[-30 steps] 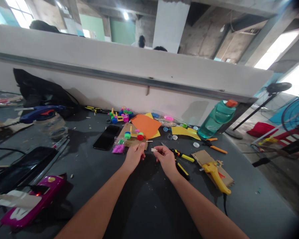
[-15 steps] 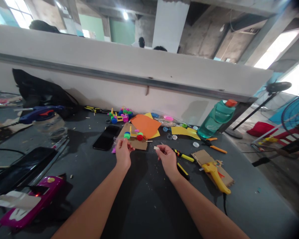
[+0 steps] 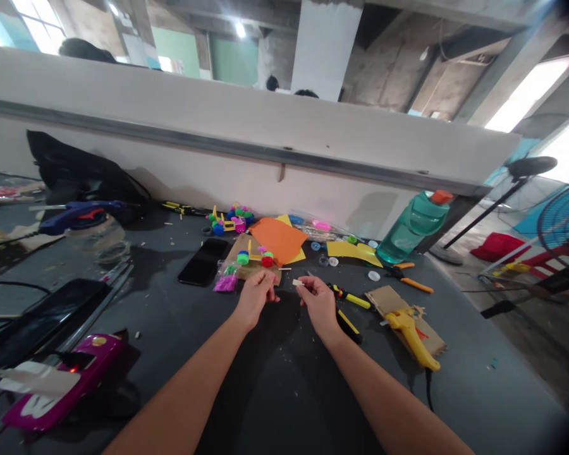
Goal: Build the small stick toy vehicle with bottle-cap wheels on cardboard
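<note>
My right hand (image 3: 318,303) pinches a small white piece (image 3: 295,282) between thumb and fingers just above the dark table (image 3: 284,392). A hand's width to its left, my left hand (image 3: 255,294) is closed in a pinch; what it holds is too small to make out. Behind both hands lies a cardboard piece (image 3: 249,264) carrying a small yellow frame with green, blue and red wheels (image 3: 253,256). A clear bag of pink bits (image 3: 226,280) lies left of my left hand.
A black phone (image 3: 203,260), orange paper (image 3: 277,239), yellow paper (image 3: 353,251), a teal bottle (image 3: 411,226), yellow-black cutters (image 3: 346,294), a yellow glue gun (image 3: 410,332) on cardboard, a blue glue gun (image 3: 78,215) and a magenta device (image 3: 61,385) lie around. A low wall (image 3: 218,139) backs the table.
My left hand went left to the bag of pink bits, then came back right, close to my right hand. The right hand has stayed put, holding the white piece.
</note>
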A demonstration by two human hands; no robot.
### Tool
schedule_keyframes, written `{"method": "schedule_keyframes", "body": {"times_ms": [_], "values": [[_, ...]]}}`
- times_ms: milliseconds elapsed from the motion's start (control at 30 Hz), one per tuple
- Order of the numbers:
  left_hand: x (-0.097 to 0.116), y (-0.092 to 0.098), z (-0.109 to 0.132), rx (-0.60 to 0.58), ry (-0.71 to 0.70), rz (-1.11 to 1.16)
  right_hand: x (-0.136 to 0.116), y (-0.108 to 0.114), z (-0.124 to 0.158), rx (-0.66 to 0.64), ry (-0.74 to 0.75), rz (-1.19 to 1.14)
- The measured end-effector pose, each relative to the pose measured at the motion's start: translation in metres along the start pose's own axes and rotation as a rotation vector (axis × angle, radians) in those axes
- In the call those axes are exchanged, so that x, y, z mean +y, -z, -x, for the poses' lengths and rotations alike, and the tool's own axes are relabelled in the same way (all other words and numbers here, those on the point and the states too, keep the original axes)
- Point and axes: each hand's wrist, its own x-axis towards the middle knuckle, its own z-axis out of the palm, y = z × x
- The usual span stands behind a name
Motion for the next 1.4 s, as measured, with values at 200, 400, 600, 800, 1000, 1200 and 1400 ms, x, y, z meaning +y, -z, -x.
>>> {"method": "schedule_keyframes", "body": {"times_ms": [200,400,600,800,1000,1200,1400], "values": [[0.0014,0.0014,-0.001,-0.033,0.095,0.163,-0.0001,0.0002,-0.0002,-0.005,0.012,0.006],[0.0054,0.001,-0.0017,-0.078,0.118,0.262,0.0008,-0.0002,-0.0005,0.001,0.014,0.016],[0.0069,0.0019,-0.0012,-0.009,0.13,0.238,0.0001,0.0,0.0003,-0.002,0.006,0.009],[0.0087,-0.0001,0.0004,0.006,0.127,0.159,0.0002,0.0,0.0006,-0.012,-0.002,0.0],[0.003,0.0024,-0.0003,0.023,0.107,0.015,0.0002,-0.0006,0.001,-0.014,-0.001,-0.003],[0.0023,-0.0027,0.002,-0.012,0.022,0.032,-0.0004,-0.0005,0.0011,-0.011,0.009,0.016],[0.002,-0.0023,0.001,0.014,0.026,0.042,-0.0016,-0.0009,0.0021,-0.011,0.014,0.006]]}}
